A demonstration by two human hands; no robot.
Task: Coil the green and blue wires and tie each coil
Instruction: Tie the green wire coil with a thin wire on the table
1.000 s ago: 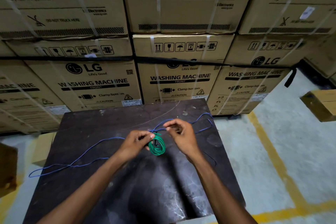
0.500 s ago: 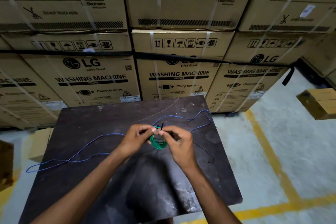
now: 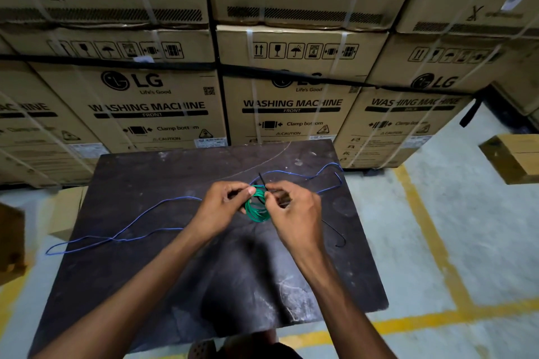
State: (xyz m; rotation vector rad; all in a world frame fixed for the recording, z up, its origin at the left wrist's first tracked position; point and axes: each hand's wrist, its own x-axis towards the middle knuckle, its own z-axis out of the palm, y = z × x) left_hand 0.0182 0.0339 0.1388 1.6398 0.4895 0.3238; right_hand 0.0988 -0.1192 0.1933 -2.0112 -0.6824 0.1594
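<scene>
1. Now the left hand grips the left side of the green coil, thumb and fingers curled round the bundled turns, holding it just above the desk. A second ago this hand held the coil low and off to its own side; since then the two hands have closed together over it.

2. Between the hands, a thin black tie now stands up from the top of the green coil, its free tail pointing up and away from the person. A second ago no tie showed there, so I judge the green wire is fully wound and its tying is under way, not yet finished.

3. The coil itself hangs roughly upright between the hands, its ring facing the person, its longer axis running from the fingertips downward toward the desk.

4. The right hand pinches at the coil's top right, where the tie crosses; whether it holds the tie's end or the coil I cannot tell.

5. The blue wire lies uncoiled, its length running from far left of the left hand, behind both hands, to a loop beyond the right hand. It is the half left to do.
</scene>
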